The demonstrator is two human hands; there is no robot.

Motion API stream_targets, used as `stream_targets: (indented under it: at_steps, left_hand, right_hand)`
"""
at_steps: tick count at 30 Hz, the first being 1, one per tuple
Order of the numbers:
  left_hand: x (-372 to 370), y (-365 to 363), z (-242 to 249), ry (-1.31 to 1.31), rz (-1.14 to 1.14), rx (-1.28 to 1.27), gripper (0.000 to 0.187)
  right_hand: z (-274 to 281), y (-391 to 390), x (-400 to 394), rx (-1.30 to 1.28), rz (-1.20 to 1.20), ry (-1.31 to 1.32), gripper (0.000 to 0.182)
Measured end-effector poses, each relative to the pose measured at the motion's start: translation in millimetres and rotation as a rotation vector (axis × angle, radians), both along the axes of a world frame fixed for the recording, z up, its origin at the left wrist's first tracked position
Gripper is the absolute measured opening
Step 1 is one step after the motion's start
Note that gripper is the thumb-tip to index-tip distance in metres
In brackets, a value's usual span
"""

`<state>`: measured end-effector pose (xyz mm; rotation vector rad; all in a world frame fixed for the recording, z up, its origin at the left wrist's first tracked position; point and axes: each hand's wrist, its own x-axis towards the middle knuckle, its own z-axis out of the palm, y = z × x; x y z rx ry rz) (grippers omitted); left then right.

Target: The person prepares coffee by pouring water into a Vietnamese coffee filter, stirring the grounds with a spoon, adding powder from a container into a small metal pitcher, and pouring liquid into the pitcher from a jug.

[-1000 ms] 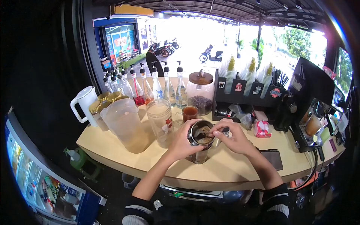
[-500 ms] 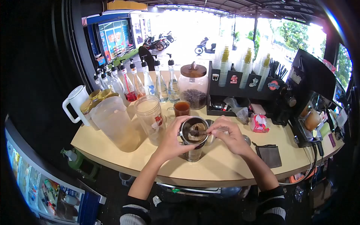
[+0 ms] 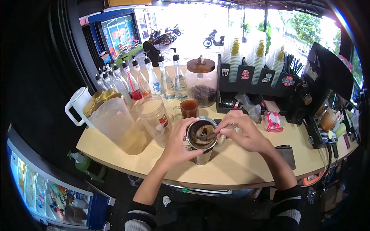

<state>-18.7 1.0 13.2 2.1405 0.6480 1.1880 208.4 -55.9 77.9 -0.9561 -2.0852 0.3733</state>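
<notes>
My left hand (image 3: 178,144) is wrapped round a metal-rimmed cup (image 3: 202,120), tilted so that its inside faces me. Wet brown coffee (image 3: 204,131) coats the bottom and wall of that cup. Between the thumb and fingers of my right hand (image 3: 246,133) is a thin dark spoon (image 3: 209,136), its lower end inside the cup. Directly below the cup, a clear-looking vessel (image 3: 203,158) shows in part over the counter. Just behind stands a glass mug (image 3: 189,109) of reddish-brown drink.
On the counter (image 3: 239,169), a clear plastic jar (image 3: 152,119) and a large cloudy pitcher (image 3: 119,125) stand left. Pump bottles (image 3: 167,82) and a coffee-bean jar (image 3: 201,86) line the back. At right are a cup rack (image 3: 246,77), a pink packet (image 3: 273,122) and an espresso machine (image 3: 323,119).
The spoon has shifted round inside the cup, with my right hand slightly higher and further right. The cup stays in my left hand; the view has turned a little.
</notes>
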Motion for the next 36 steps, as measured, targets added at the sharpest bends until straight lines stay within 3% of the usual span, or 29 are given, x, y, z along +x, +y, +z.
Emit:
stream_targets:
  at_steps: [3, 8, 11, 19, 24, 26, 27, 29, 30, 32, 36]
  left_hand:
    - [1, -2, 1, 0.02, 0.048, 0.032, 0.079]
    - [9, -6, 2, 0.048, 0.243, 0.322, 0.081]
    - [8, -8, 5, 0.072, 0.255, 0.279, 0.08]
    - [1, -7, 17, 0.154, 0.179, 0.284, 0.08]
    - [-4, 0, 22, 0.176, 0.098, 0.324, 0.075]
    - [-5, 3, 21, 0.19, 0.06, 0.323, 0.075]
    - [-6, 2, 21, 0.19, 0.063, 0.324, 0.075]
    - [-7, 2, 23, 0.205, 0.02, 0.267, 0.075]
    - [-7, 2, 24, 0.204, 0.023, 0.272, 0.075]
    - [-7, 1, 23, 0.205, 0.034, 0.305, 0.076]
    - [-7, 3, 22, 0.215, 0.038, 0.337, 0.077]
  right_hand:
    - [1, 3, 1, -0.064, 0.058, -0.088, 0.013]
    - [8, 5, -3, -0.04, 0.05, -0.091, 0.012]
    - [19, 4, -7, -0.159, 0.074, -0.158, 0.011]
    - [34, 10, -4, 0.036, 0.097, -0.14, 0.013]
    - [34, 8, -13, -0.027, 0.136, -0.158, 0.018]
    - [35, 9, -12, 0.098, 0.002, -0.207, 0.02]
    - [36, 8, -14, 0.099, 0.005, -0.208, 0.02]
    - [39, 8, -19, -0.156, 0.065, -0.298, 0.012]
    - [39, 7, -19, -0.151, 0.066, -0.3, 0.012]
    - [36, 5, -18, 0.111, -0.041, -0.289, 0.013]
    - [40, 6, -21, -0.064, 0.044, -0.386, 0.013]
